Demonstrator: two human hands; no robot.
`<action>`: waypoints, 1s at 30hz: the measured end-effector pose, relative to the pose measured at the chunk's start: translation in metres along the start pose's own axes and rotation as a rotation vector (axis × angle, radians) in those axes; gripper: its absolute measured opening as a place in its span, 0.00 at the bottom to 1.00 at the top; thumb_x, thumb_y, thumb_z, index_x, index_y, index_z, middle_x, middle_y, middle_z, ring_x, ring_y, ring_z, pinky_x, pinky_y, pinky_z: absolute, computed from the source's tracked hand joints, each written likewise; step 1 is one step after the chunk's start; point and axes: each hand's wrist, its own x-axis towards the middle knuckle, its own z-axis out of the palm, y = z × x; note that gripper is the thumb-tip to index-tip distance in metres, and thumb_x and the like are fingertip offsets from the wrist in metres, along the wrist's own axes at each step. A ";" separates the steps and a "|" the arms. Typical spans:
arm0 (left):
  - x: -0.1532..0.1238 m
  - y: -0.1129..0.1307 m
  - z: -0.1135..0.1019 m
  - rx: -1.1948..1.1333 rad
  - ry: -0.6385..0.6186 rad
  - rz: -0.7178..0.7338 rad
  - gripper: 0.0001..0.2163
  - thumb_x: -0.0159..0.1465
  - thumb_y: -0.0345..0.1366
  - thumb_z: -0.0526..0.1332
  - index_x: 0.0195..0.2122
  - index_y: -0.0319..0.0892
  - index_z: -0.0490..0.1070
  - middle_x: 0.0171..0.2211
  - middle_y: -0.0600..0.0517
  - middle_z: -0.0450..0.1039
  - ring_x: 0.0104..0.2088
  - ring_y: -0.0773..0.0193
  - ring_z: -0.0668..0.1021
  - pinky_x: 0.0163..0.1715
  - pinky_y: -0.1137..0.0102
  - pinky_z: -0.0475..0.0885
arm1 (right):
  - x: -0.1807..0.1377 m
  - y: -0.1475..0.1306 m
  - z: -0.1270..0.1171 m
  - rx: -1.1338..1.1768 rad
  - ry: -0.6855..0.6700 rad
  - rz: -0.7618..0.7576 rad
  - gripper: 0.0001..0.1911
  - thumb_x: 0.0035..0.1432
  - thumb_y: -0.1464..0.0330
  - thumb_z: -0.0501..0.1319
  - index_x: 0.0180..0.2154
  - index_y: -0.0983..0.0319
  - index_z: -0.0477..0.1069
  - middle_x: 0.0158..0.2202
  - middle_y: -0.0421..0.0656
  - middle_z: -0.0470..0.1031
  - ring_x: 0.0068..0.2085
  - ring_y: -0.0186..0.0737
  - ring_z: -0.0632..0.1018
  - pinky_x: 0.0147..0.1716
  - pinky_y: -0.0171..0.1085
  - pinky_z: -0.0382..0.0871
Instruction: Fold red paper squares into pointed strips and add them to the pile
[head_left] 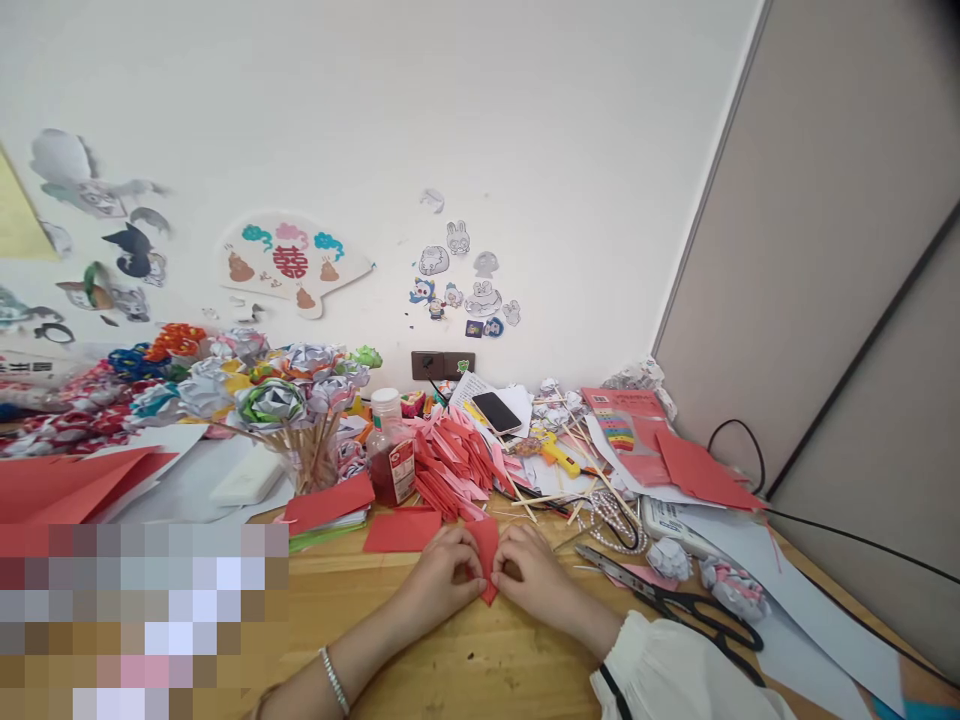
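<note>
Both my hands meet over a small folded piece of red paper (487, 556) on the wooden table (465, 660). My left hand (444, 578) pinches its left side, fingers curled. The right side of the red paper is pinched by my right hand (529, 578), whose fingers are closed too. A silver bracelet sits on my left wrist, and a white sleeve covers my right forearm. A flat red paper sheet (402, 530) lies just beyond my left hand.
Black-handled scissors (675, 598) lie right of my hands. Behind are a pile of folded red paper pieces (450, 460), a glue bottle (390, 450), a bunch of paper flowers on sticks (285, 400), a phone (496, 412), and a yellow tool (559, 455). A blurred patch covers the lower left.
</note>
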 end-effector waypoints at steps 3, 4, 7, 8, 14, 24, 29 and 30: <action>-0.002 0.001 0.003 0.054 0.032 -0.027 0.05 0.50 0.26 0.65 0.21 0.41 0.72 0.32 0.52 0.70 0.37 0.61 0.71 0.37 0.69 0.65 | -0.003 -0.004 0.001 -0.031 0.000 0.039 0.05 0.49 0.76 0.62 0.27 0.61 0.69 0.33 0.39 0.69 0.39 0.39 0.68 0.39 0.37 0.59; -0.002 0.001 0.004 0.070 0.040 -0.032 0.05 0.50 0.26 0.64 0.21 0.41 0.72 0.32 0.52 0.70 0.36 0.61 0.71 0.37 0.69 0.65 | -0.004 -0.006 0.002 -0.050 0.009 0.056 0.05 0.50 0.76 0.62 0.27 0.61 0.69 0.33 0.40 0.69 0.39 0.39 0.68 0.39 0.37 0.59; -0.002 0.003 0.006 0.102 0.061 -0.046 0.05 0.51 0.26 0.63 0.21 0.41 0.71 0.31 0.52 0.69 0.36 0.61 0.71 0.37 0.68 0.65 | -0.008 -0.010 0.007 -0.109 0.045 0.104 0.06 0.51 0.77 0.61 0.27 0.61 0.68 0.34 0.40 0.68 0.39 0.40 0.67 0.39 0.38 0.59; -0.002 0.003 0.006 0.107 0.065 -0.050 0.05 0.52 0.26 0.63 0.21 0.41 0.71 0.32 0.52 0.69 0.36 0.61 0.70 0.37 0.68 0.65 | -0.009 -0.011 0.009 -0.123 0.050 0.112 0.06 0.51 0.77 0.60 0.27 0.61 0.68 0.34 0.40 0.68 0.39 0.40 0.67 0.39 0.38 0.59; -0.002 0.006 0.007 0.112 0.057 -0.053 0.05 0.53 0.30 0.64 0.21 0.41 0.70 0.32 0.51 0.69 0.36 0.60 0.70 0.36 0.68 0.64 | -0.010 -0.012 0.008 -0.112 0.078 0.105 0.05 0.51 0.76 0.61 0.28 0.61 0.68 0.33 0.41 0.68 0.38 0.41 0.67 0.38 0.39 0.60; -0.006 0.006 0.005 0.087 0.059 -0.083 0.05 0.52 0.29 0.64 0.21 0.41 0.69 0.33 0.51 0.68 0.38 0.59 0.70 0.38 0.67 0.64 | -0.030 -0.013 -0.017 -0.114 -0.055 -0.312 0.11 0.55 0.74 0.59 0.40 0.56 0.73 0.35 0.42 0.68 0.39 0.40 0.66 0.38 0.39 0.59; -0.006 0.006 0.004 0.100 0.066 -0.089 0.05 0.52 0.29 0.63 0.20 0.41 0.69 0.33 0.51 0.69 0.38 0.59 0.70 0.37 0.66 0.65 | -0.033 -0.015 -0.017 -0.174 -0.088 -0.361 0.10 0.56 0.74 0.57 0.39 0.57 0.74 0.34 0.42 0.68 0.38 0.39 0.66 0.35 0.38 0.58; -0.006 0.006 0.004 0.108 0.065 -0.092 0.05 0.52 0.29 0.64 0.20 0.41 0.69 0.33 0.51 0.69 0.38 0.59 0.70 0.37 0.66 0.65 | -0.033 -0.016 -0.018 -0.180 -0.095 -0.368 0.10 0.56 0.73 0.58 0.39 0.57 0.74 0.34 0.42 0.68 0.38 0.39 0.66 0.35 0.38 0.58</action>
